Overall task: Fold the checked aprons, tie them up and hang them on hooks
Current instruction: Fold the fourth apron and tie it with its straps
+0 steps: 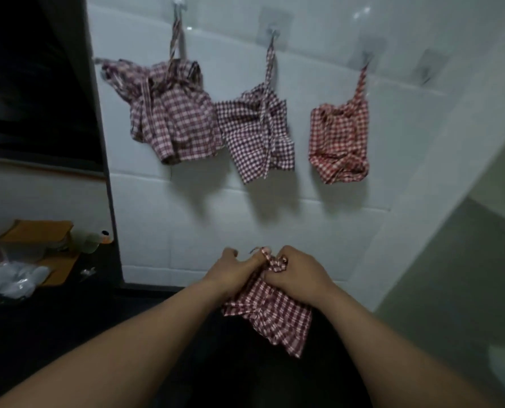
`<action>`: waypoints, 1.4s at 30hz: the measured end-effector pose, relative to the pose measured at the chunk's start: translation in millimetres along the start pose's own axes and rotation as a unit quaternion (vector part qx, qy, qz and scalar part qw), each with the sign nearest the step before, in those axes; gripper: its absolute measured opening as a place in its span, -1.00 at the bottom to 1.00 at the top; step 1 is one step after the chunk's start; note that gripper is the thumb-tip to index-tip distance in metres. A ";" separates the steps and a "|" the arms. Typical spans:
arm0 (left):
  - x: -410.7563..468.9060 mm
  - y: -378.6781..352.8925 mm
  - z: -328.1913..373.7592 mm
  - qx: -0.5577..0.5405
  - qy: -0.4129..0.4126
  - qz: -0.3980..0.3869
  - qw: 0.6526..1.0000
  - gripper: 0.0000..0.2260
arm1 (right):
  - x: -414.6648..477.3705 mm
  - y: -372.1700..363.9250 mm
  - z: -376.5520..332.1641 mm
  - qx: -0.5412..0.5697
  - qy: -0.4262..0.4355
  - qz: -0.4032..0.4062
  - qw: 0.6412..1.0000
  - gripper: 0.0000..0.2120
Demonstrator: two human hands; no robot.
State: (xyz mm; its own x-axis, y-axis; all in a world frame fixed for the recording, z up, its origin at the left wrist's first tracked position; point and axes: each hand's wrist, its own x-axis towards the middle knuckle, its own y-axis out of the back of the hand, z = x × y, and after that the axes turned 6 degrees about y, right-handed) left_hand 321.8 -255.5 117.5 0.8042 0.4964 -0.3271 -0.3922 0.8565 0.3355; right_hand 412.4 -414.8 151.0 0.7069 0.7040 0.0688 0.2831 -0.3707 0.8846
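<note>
Lengthwise downward, bundled apron (270, 316), strap (263, 253) uppermost.

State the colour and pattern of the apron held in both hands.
Red-and-white check; the apron shows best in the head view.

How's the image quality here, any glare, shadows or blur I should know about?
Head view: dim overall; glare spots on the white wall tiles; the three hung aprons cast shadows below them; the left hand and right hand, gripping the held apron, look slightly blurred; wide-angle bends the tile lines.
</note>
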 end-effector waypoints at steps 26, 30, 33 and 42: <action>-34.8 -81.2 97.2 0.133 -0.267 0.167 0.940 -0.55 | -58.3 74.4 41.2 0.034 0.008 0.218 0.975 -0.77; -35.5 -86.8 115.5 0.129 -0.347 0.061 0.927 -0.86 | -69.4 81.6 42.6 0.057 -0.013 0.213 0.975 -0.85; -33.6 -89.9 137.4 0.083 -0.306 0.024 0.948 -0.83 | -71.8 96.9 42.8 0.093 -0.021 0.227 0.969 -0.96; -30.4 -96.3 218.9 0.004 -0.274 -0.102 0.956 -0.89 | -44.5 173.3 57.9 0.176 0.006 0.293 0.940 -0.94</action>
State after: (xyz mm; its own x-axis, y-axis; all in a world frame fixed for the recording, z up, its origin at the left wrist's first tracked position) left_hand 432.8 -384.0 288.5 0.9776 0.1687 0.1255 -0.2009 0.9256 0.3208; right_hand 467.5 -545.5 274.5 0.8019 0.3222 0.5032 0.0456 -0.8727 0.4861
